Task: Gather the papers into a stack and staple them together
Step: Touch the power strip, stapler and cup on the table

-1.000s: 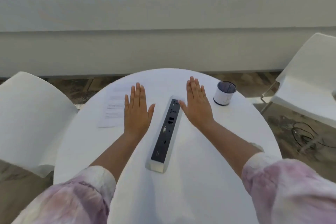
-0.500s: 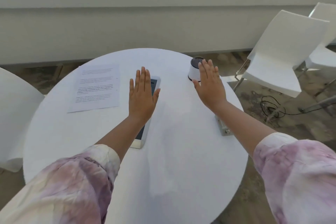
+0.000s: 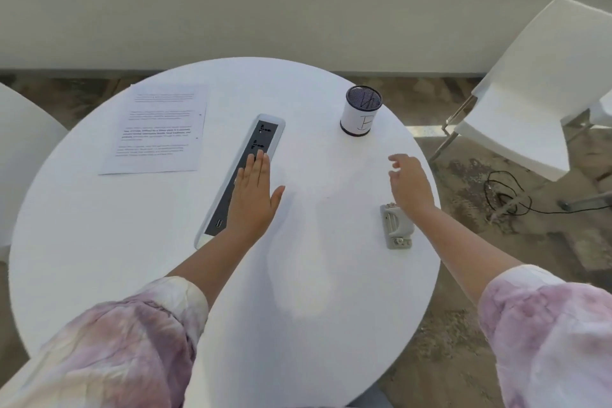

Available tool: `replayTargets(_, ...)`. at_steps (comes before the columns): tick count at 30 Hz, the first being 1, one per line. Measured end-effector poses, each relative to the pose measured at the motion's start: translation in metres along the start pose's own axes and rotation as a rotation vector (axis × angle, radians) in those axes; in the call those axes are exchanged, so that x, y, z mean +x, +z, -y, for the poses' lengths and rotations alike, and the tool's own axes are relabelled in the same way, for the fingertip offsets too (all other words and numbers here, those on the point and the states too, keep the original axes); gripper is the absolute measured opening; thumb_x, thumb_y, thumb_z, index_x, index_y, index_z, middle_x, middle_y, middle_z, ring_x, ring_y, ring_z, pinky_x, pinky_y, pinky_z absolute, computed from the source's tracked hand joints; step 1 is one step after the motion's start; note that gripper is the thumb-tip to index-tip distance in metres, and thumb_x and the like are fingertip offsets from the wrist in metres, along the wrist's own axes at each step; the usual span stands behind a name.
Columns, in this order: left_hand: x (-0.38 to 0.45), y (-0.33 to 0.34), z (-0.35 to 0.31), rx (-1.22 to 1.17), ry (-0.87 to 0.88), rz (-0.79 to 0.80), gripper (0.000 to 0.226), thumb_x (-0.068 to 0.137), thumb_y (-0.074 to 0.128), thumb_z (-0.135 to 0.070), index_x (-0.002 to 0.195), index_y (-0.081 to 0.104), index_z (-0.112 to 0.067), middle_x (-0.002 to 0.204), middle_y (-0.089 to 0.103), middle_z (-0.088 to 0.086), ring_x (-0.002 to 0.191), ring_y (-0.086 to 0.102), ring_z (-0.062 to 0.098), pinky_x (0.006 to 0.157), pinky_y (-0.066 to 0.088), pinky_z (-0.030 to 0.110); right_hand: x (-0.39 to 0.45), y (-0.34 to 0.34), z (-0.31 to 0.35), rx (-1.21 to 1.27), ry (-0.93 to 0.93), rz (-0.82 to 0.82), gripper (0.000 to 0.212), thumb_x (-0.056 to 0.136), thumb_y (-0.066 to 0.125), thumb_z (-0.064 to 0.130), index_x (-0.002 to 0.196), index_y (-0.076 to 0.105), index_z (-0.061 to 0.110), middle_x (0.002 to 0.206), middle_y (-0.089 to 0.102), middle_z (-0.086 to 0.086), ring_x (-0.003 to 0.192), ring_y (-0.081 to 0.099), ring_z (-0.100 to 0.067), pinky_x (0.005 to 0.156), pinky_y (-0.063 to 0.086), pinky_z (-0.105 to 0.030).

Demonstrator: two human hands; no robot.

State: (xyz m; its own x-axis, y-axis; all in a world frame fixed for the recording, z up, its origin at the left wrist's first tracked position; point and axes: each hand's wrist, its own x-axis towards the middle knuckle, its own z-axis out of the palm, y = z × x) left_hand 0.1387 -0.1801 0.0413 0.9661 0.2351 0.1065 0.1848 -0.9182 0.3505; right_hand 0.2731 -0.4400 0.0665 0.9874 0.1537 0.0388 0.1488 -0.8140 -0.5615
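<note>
Printed white papers [image 3: 160, 129] lie flat at the far left of the round white table [image 3: 99, 242]. A grey stapler [image 3: 395, 225] lies near the table's right edge. My left hand [image 3: 253, 199] rests flat, fingers together, on the table's built-in socket strip [image 3: 265, 132], holding nothing. My right hand [image 3: 409, 180] hovers over the right side of the table with loosely curled fingers apart, its wrist just above the stapler's far end; nothing is in it.
A white mesh-topped pen cup [image 3: 361, 110] stands at the far right of the table. A white chair [image 3: 536, 86] stands to the right, another chair [image 3: 20, 149] to the left. A black cable [image 3: 506, 192] lies on the floor.
The view has tilted down and the stapler has come fully into sight. My right hand pulled back from the cup toward the stapler and curled its fingers. My left hand stays on the socket strip.
</note>
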Motion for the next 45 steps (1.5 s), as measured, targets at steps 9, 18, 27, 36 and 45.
replayTargets(9,-0.040,0.030,0.034,0.171,-0.306,0.218,0.084,0.089,0.031,-0.059,0.147,-0.005,-0.010,0.157,-0.010,0.004,0.145,-0.009,0.021,0.115,-0.002,0.047,0.024,0.011,-0.052,-0.033,0.151,0.186,0.025,0.090,0.044,0.006,0.110,0.059,0.008,0.114,0.057,-0.016,0.086,0.049,-0.018,0.075,0.039,-0.027)
replayTargets(18,-0.046,0.031,0.056,0.190,-0.388,0.515,0.099,0.081,0.031,-0.072,0.144,-0.020,-0.015,0.154,-0.025,-0.001,0.143,-0.018,0.018,0.112,0.004,0.057,0.049,0.024,-0.059,-0.173,0.272,0.293,0.029,0.090,0.044,0.002,0.116,0.057,0.004,0.122,0.058,-0.016,0.110,0.054,-0.032,0.082,0.042,-0.032)
replayTargets(27,-0.052,0.028,0.075,0.156,-0.268,0.483,0.122,0.041,-0.036,-0.081,0.144,-0.018,-0.018,0.144,-0.031,-0.011,0.143,-0.017,0.014,0.113,-0.001,0.053,0.049,0.022,-0.063,-0.279,0.287,0.252,0.020,0.086,0.053,0.002,0.097,0.069,0.002,0.108,0.067,-0.017,0.098,0.061,-0.035,0.078,0.049,-0.034)
replayTargets(36,-0.056,0.018,0.101,0.199,-0.070,0.517,0.103,0.051,-0.039,-0.073,0.135,-0.025,-0.016,0.146,-0.029,-0.009,0.134,-0.023,0.002,0.113,0.004,0.051,0.037,0.029,-0.049,-0.306,0.253,0.230,0.012,0.084,0.061,0.008,0.090,0.070,0.002,0.098,0.068,-0.016,0.093,0.061,-0.034,0.074,0.045,-0.032)
replayTargets(45,-0.056,0.019,0.098,0.149,-0.081,0.506,0.105,0.050,-0.039,-0.074,0.136,-0.023,-0.015,0.144,-0.030,-0.009,0.136,-0.024,0.004,0.113,-0.001,0.052,0.032,0.041,-0.043,-0.360,0.282,0.182,0.015,0.086,0.058,0.009,0.088,0.071,0.002,0.090,0.069,-0.016,0.084,0.063,-0.034,0.065,0.041,-0.030)
